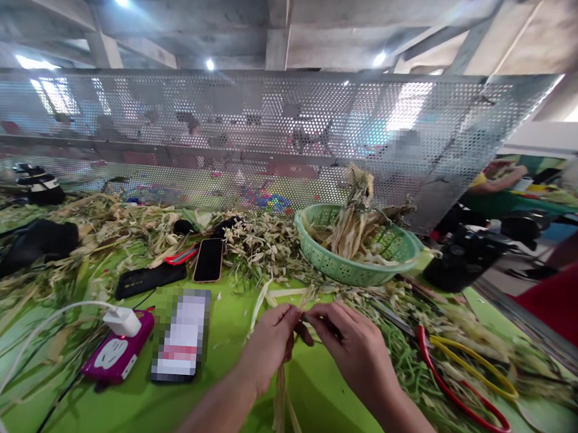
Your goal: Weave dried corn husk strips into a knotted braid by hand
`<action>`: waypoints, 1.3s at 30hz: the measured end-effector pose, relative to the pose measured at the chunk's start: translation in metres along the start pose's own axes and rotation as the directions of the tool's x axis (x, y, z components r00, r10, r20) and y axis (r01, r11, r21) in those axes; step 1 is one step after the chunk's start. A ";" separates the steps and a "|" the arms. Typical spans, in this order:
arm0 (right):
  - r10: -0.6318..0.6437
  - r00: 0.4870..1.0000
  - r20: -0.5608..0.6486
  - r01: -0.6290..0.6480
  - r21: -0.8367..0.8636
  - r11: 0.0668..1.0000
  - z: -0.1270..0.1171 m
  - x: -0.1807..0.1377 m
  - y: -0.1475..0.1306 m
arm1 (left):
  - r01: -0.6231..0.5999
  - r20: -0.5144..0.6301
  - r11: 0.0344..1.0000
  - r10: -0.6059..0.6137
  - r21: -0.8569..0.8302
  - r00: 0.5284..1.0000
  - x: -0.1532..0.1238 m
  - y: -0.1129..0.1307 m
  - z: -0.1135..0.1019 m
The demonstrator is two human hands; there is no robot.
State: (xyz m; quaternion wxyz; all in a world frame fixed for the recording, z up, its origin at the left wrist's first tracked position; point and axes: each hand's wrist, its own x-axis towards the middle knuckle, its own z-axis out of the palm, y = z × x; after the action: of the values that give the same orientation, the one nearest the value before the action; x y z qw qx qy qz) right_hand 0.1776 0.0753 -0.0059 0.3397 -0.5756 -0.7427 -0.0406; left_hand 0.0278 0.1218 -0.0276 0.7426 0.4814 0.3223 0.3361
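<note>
Both my hands meet over the green table [222,343] near its front middle. My left hand [270,343] is closed around pale dried leaf strips [282,399] that hang down below it toward me. My right hand [354,351] pinches the upper end of the same strips, fingertips touching those of the left. Just behind the hands lies a loose strip [284,293].
A green plastic basket [359,263] with dried husks stands behind my right hand. Husk scraps [258,241] litter the table. Phones [208,260], a purple power strip [117,353] and red and yellow loops [459,384] lie around. A perforated metal screen [255,129] closes the back.
</note>
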 end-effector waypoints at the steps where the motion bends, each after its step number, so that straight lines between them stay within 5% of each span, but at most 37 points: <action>1: -0.002 1.000 0.001 0.002 0.006 1.000 0.000 0.000 0.000 | 0.003 -0.002 0.999 -0.003 0.033 1.000 -0.001 0.000 0.000; 10: -0.027 0.994 0.103 0.033 -0.057 0.998 -0.018 0.004 0.007 | -0.184 0.010 0.884 0.199 0.430 0.980 -0.009 0.016 -0.008; 16: -0.104 0.983 0.150 0.109 -0.019 0.994 -0.028 0.004 0.005 | -0.138 -0.042 0.705 0.232 0.696 0.972 -0.010 0.012 -0.007; 21: -0.013 0.977 0.212 -0.021 0.156 0.988 -0.035 0.007 0.011 | -0.328 0.254 0.577 0.208 0.748 0.944 -0.015 0.017 -0.004; 25: 0.065 0.966 0.251 -0.142 0.300 0.944 -0.033 0.009 0.019 | -0.369 0.400 0.729 0.143 0.576 0.905 -0.019 0.026 -0.003; 30: 0.125 0.952 0.278 -0.217 0.331 0.918 -0.020 0.007 0.016 | -0.130 0.155 0.953 0.089 0.275 0.984 -0.011 0.021 -0.009; 35: 0.089 0.967 0.238 -0.146 0.236 0.961 -0.009 0.001 0.006 | -0.054 0.014 0.995 0.053 0.086 0.998 -0.004 0.014 -0.012; 39: -0.023 0.981 0.191 0.010 0.070 0.998 -0.002 -0.002 0.001 | -0.097 -0.049 0.980 0.107 0.173 0.993 -0.005 0.014 -0.012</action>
State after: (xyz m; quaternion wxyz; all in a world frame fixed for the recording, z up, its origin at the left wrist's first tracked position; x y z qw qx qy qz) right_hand 0.1795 0.0729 -0.0060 0.2858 -0.5587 -0.7776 0.0377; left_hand 0.0131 0.1283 -0.0174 0.6710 0.5490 0.3460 0.3586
